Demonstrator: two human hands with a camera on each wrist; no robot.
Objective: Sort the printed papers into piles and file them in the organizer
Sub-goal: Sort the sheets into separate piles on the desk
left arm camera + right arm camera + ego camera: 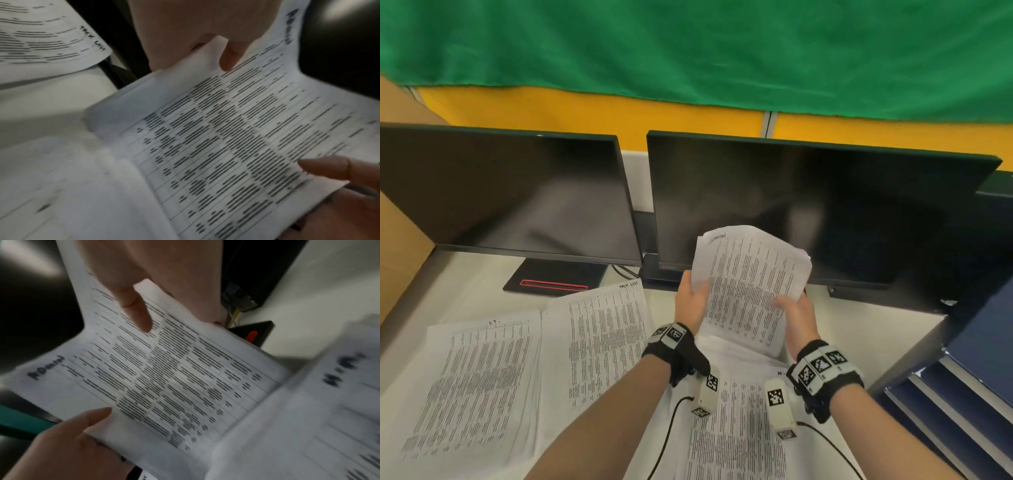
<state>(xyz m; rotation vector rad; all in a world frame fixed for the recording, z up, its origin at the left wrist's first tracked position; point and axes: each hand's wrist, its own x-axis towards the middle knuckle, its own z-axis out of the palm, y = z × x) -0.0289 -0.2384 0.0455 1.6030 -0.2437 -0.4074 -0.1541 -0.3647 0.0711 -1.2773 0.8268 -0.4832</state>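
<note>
Head view shows your left hand (693, 301) and right hand (796, 313) pinching opposite sides of the sheaf (751, 284), raised above the surface (465, 291), long axis pointing away. Judging by layout, the blue organizer (969, 370) lies low to your right, nearer the right hand.

Both bare forearms wear black wrist straps (675, 349) with white blocks printed in black square codes; white camera pods (779, 407) hang below, trailing black cables (664, 442).

Printed sheets (751, 287): thin matt paper, creased. Monitor screens (808, 212): glossy black. Backdrop (688, 44): green cloth.
</note>
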